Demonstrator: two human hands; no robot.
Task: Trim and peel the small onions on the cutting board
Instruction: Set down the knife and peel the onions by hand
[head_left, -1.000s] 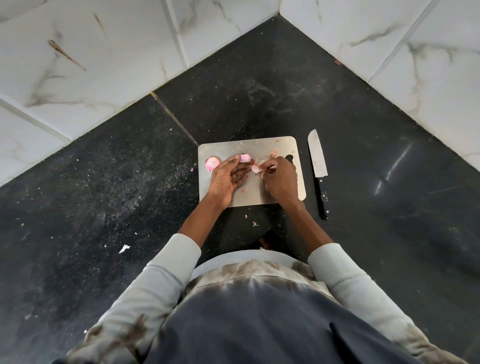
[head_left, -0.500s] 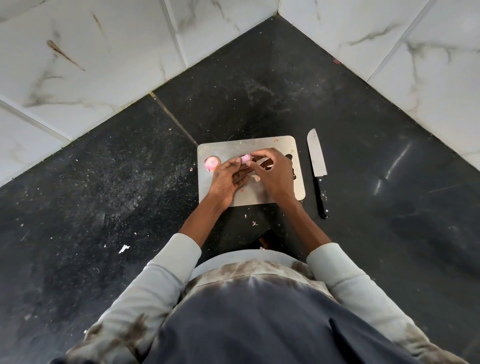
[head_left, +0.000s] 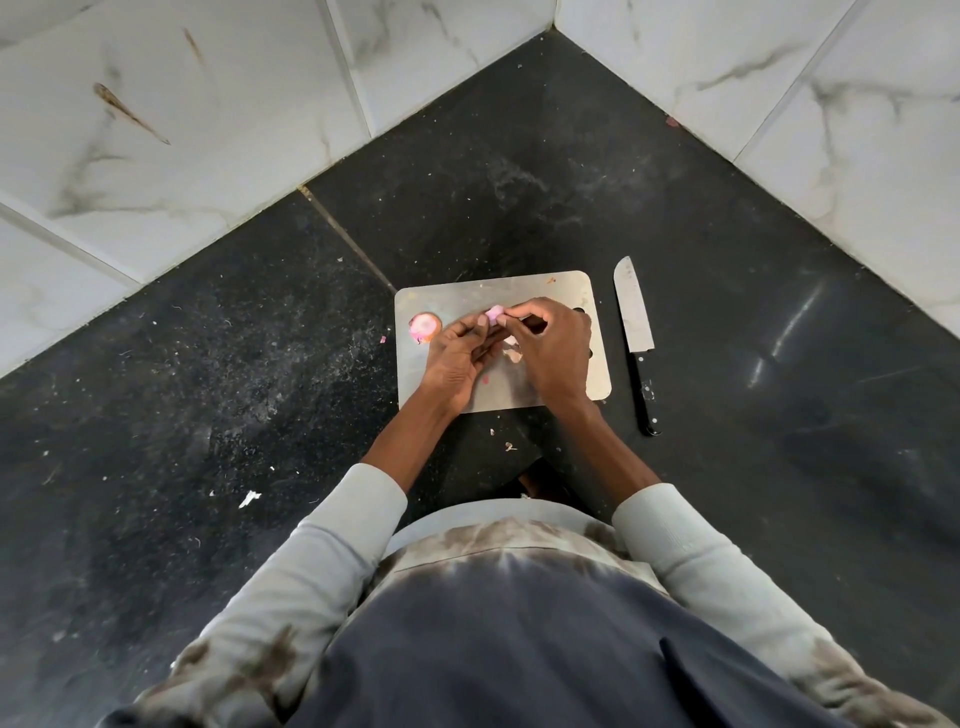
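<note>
1. Dark stone floor (head_left: 727, 260) meets white tiled walls; I work low in the corner.
2. My left hand (head_left: 457, 358) and right hand (head_left: 553, 345) both pinch one small onion (head_left: 493, 313) over the metal cutting board (head_left: 493, 291).
3. It looks tiny, light and slippery, so I would hold its sides.
4. A cut onion (head_left: 425, 326) lies left; the knife (head_left: 635, 322) rests beside the board.

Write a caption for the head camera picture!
Two bare hands peel a small pink onion over a grey metal cutting board.
</note>
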